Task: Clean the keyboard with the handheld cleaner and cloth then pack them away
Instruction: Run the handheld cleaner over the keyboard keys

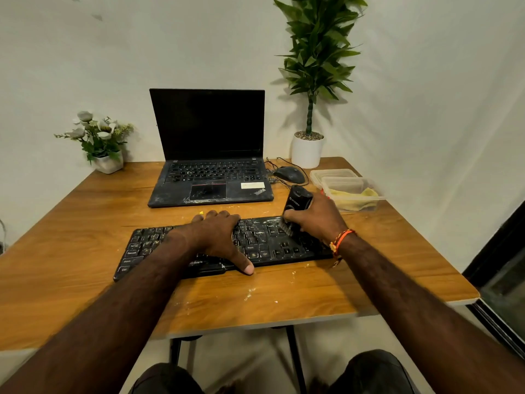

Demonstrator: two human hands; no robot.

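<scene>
keyboard (272, 243) middle — under left hand (218, 234)

Read "ThinkPad" on laptop (210, 177) palm rest; "Ctrl" on keyboard (255, 245) keys; handheld cleaner (297, 204) logo illegible.

Corner of a plain off-white wall (199, 46); faint scuff marks high on the left. I sit at a wooden table (71, 223), warm brown grain, pale edge band, black metal legs (295, 354) below. Floor (241, 356) light, beige. An open black laptop (210, 149), screen dark, stands at the back of the table, a black mouse (289, 174) just beside it on the right. Tall leafy plant in a white pot (307, 150) at the back right corner; it casts a soft shadow on the wall. Small pot of white flowers (98, 137) at the back left. Dark window frame (500, 268) at the far right.
</scene>
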